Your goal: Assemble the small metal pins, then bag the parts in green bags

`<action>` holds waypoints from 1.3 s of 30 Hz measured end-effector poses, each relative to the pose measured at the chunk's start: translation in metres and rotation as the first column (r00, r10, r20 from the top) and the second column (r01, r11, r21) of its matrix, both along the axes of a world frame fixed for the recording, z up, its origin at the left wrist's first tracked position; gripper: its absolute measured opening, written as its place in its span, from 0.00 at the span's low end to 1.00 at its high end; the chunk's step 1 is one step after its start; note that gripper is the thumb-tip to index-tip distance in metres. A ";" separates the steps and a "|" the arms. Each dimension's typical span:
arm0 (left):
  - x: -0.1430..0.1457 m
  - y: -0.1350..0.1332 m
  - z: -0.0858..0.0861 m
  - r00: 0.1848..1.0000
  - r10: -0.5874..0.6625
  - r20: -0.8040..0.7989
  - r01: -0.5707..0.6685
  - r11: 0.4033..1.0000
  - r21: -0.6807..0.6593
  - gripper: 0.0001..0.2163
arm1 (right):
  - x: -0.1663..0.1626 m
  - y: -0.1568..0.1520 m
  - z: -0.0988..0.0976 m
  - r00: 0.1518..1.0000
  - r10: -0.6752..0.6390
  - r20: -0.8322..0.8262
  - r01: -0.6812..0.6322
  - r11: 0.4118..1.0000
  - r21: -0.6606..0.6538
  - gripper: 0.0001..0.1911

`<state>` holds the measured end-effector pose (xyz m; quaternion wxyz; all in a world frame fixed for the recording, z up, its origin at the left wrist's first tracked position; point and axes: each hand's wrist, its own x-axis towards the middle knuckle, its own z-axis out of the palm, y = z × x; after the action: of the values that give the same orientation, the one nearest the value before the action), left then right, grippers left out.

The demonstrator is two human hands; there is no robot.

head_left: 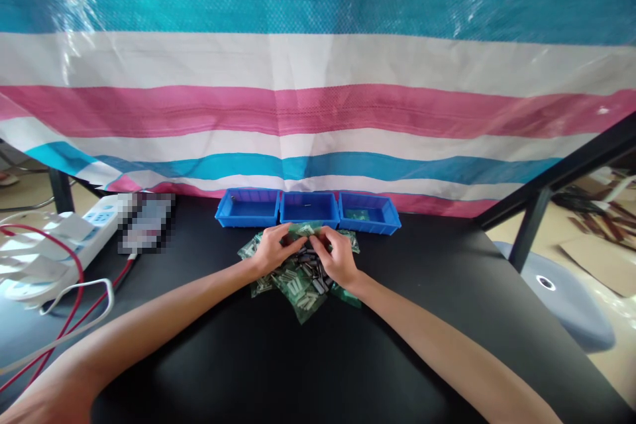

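Note:
Both my left hand (273, 248) and my right hand (338, 256) pinch a small green-tinted plastic bag (305, 230) between them, just in front of the middle blue bin (309, 208). Their fingers are closed on its edges. Under and around the hands lies a heap of similar bags; one green bag (297, 288) at the front shows pale, slim pieces inside. Loose dark and silvery metal parts (314, 270) are spread among the bags. What the pinched bag contains is too small to make out.
A left blue bin (248, 208) and a right blue bin (368, 213), with a green bag in it, flank the middle one. A white power strip (64, 245) with plugs and cables lies at the left. Striped sheeting (308, 112) hangs behind the black table (422, 305).

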<state>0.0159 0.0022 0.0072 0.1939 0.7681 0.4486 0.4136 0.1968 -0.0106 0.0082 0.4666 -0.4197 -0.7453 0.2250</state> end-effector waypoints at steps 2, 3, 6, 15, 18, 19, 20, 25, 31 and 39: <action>0.000 0.000 -0.001 1.000 0.006 -0.002 -0.006 1.000 0.009 0.11 | 0.000 0.000 0.000 1.000 0.003 0.010 -0.003 1.000 0.006 0.10; 0.000 0.000 -0.002 1.000 0.005 -0.001 -0.005 1.000 0.010 0.10 | 0.000 -0.001 0.001 1.000 0.007 0.016 -0.007 1.000 0.009 0.10; 0.000 0.000 -0.003 1.000 -0.018 0.008 0.018 1.000 -0.007 0.08 | 0.000 -0.001 0.002 0.999 0.020 0.033 -0.020 1.000 0.020 0.11; -0.002 -0.002 0.000 0.998 -0.061 -0.025 0.060 0.997 -0.044 0.07 | -0.001 -0.002 0.001 0.995 0.059 0.079 -0.063 0.997 0.052 0.10; -0.002 -0.002 -0.001 0.999 -0.036 -0.028 0.036 0.999 -0.020 0.06 | 0.000 -0.003 0.001 0.996 0.054 0.069 -0.057 0.998 0.037 0.10; -0.001 -0.001 -0.002 1.000 -0.020 -0.021 0.020 1.000 -0.009 0.07 | 0.000 -0.003 0.001 0.997 0.046 0.061 -0.048 0.998 0.029 0.10; -0.001 -0.001 -0.002 1.000 -0.008 -0.010 0.008 1.000 -0.003 0.09 | 0.000 -0.002 0.001 0.998 0.036 0.053 -0.037 0.999 0.024 0.10; -0.002 -0.001 0.000 0.999 0.006 0.040 -0.007 1.000 0.018 0.15 | 0.000 -0.002 0.001 0.999 0.015 0.033 -0.015 1.000 0.019 0.10; -0.002 -0.002 0.001 0.995 0.067 0.074 -0.072 0.996 0.055 0.18 | 0.000 -0.002 0.001 0.999 0.008 0.045 -0.009 1.000 0.015 0.11; -0.002 -0.001 -0.001 0.996 0.025 0.087 -0.030 0.998 0.061 0.15 | 0.001 -0.001 0.001 0.998 0.039 0.045 -0.039 0.999 0.004 0.10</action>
<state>0.0140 0.0011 0.0063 0.1833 0.7491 0.4371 0.4628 0.1979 -0.0119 0.0092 0.4461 -0.4089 -0.7643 0.2229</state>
